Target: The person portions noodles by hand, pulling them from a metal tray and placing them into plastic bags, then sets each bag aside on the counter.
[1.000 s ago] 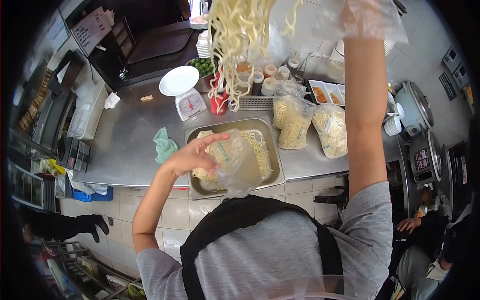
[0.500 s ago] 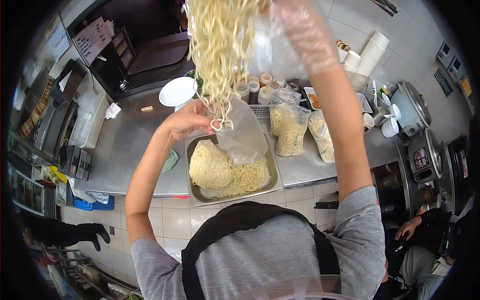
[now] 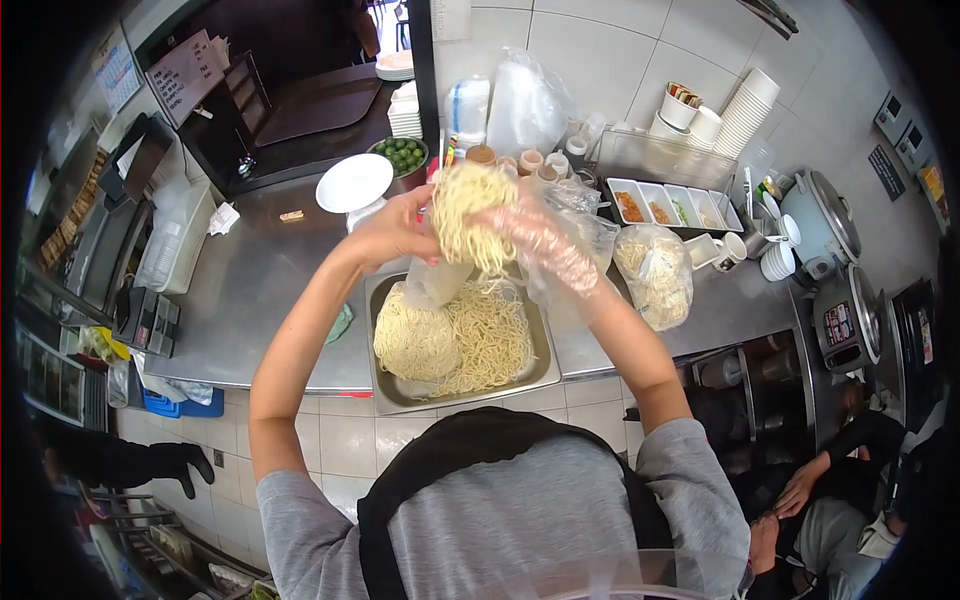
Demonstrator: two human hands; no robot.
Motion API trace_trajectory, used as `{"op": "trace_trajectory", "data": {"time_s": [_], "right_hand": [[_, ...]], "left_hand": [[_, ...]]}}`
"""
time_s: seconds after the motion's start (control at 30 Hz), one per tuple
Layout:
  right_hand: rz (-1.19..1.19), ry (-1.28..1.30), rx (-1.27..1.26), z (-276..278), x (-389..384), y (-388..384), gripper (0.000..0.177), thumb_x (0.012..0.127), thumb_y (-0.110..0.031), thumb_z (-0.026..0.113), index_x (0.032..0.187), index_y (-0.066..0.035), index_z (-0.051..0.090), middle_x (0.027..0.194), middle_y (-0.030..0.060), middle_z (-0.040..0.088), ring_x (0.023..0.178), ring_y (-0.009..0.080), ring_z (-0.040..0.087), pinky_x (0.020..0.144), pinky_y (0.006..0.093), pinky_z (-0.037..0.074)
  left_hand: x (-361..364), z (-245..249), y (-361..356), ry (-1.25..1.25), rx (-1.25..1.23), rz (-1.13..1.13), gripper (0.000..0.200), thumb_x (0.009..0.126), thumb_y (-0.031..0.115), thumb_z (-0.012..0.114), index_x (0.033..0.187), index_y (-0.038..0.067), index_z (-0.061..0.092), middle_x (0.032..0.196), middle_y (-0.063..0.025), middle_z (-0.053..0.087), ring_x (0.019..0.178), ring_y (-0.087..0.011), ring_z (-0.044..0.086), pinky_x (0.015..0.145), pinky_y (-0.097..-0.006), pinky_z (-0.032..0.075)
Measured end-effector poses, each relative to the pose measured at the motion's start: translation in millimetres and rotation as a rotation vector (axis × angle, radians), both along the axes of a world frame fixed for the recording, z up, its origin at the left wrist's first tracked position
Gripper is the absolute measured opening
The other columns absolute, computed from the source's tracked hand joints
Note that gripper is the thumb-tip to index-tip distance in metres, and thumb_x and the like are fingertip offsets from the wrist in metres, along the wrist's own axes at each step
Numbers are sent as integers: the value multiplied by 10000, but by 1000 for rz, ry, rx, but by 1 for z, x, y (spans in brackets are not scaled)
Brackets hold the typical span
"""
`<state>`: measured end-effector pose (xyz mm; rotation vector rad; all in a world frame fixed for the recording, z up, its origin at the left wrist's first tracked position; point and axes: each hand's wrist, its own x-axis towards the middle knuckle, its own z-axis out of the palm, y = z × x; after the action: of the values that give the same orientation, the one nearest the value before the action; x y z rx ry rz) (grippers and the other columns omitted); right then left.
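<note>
A bundle of pale noodles [image 3: 468, 215] hangs over the metal tray, with my right hand [image 3: 530, 240] in a clear plastic glove closed round it. My bare left hand [image 3: 395, 235] is at the left side of the bundle, fingers curled at the mouth of a clear plastic bag [image 3: 436, 283]. Part of the bag is hidden by the noodles. Below, the metal tray [image 3: 468, 400] holds a rounded mound of noodles [image 3: 413, 342] at left and looser noodles [image 3: 490, 340] at right.
A white plate on a stand [image 3: 355, 183] is behind my left hand. Right of the tray sits a filled noodle bag [image 3: 655, 275]. A topping box [image 3: 675, 205], sauce bottles and a bowl of green fruit [image 3: 402, 155] line the back. Another person's hand [image 3: 800, 487] shows at lower right.
My right hand has come down with the noodles, which are now bunched beside my left hand instead of hanging long. The bag has moved up and left, uncovering more noodles in the tray.
</note>
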<state>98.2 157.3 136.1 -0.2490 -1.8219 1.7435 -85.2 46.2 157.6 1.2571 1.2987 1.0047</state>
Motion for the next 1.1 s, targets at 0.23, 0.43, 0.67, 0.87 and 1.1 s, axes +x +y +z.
{"op": "trace_trajectory", "data": {"time_s": [0.23,0.43,0.67,0.87,1.1], "right_hand": [[236,-100,-299,-17,21,-18,408,777,-145,634,1142,20,559,1065,131,621,939,184,609,827,296,471],[23,-690,1111,-30,1,-7,348,720,-145,646,1034,4,631,1026,184,637,971,308,614,825,373,484],[169,-1099,912,36,-22,-27,314,686,-155,691,984,-56,687,1033,135,661,959,276,634,812,358,499],[170,-757,951,96,9,-11,569,659,-225,739,1181,-53,590,1079,181,639,965,289,640,839,398,491],[-38,-127,1153,21,11,0,894,650,-138,727,1430,-121,291,1056,190,634,918,304,648,809,416,502]], "left_hand": [[39,-35,-8,657,459,5,860,594,-17,676,1369,17,304,1413,-191,304,1271,-352,389,981,-337,406],[53,-32,-14,671,464,36,910,600,-71,671,1413,35,277,1447,-132,292,1290,-270,382,974,-330,420],[34,-36,-6,51,60,-14,837,652,-106,611,1413,33,292,1308,-114,454,748,-134,622,633,-265,549],[18,-33,-5,-28,-30,1,809,674,-88,597,1414,-2,281,1034,-100,579,658,-114,628,608,-245,523],[20,15,-32,-119,109,45,783,681,-68,590,1408,12,309,725,-43,633,625,-91,608,588,-229,486]]}}
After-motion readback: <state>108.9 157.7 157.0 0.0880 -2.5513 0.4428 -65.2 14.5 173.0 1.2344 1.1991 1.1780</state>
